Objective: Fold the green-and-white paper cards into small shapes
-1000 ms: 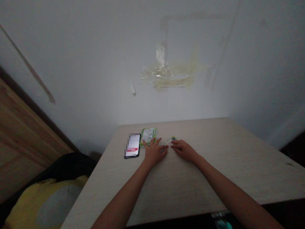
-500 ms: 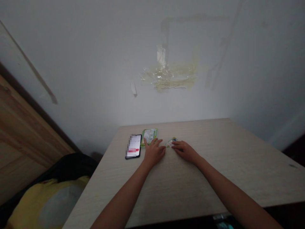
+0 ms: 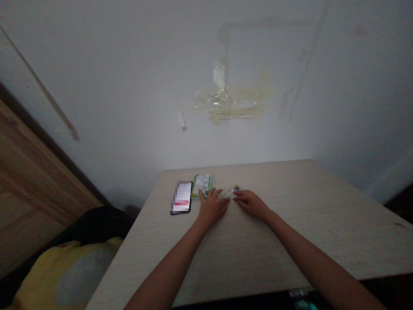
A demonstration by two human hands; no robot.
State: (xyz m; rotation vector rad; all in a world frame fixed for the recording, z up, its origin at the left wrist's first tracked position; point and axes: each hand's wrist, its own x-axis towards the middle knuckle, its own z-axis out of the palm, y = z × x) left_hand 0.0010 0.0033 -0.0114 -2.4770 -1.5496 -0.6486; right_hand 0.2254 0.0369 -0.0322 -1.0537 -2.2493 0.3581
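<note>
Mid-frame on the pale table [image 3: 290, 224]: left hand [image 3: 211, 207] lies flat, fingers spread, gripping nothing, fingertips at the green packet [image 3: 203, 184]. Right hand [image 3: 253, 203] flat too, fingertips touching a small card [image 3: 232, 192]. Phone [image 3: 181, 197] just left of packet.

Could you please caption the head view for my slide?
Both hands, left hand and right hand, rest on a small packet beside a phone.

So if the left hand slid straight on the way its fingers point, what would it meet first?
Probably the green packet: the left hand lies flat on the table, fingertips at the packet's near edge. Whether they already touch is unclear.
</note>
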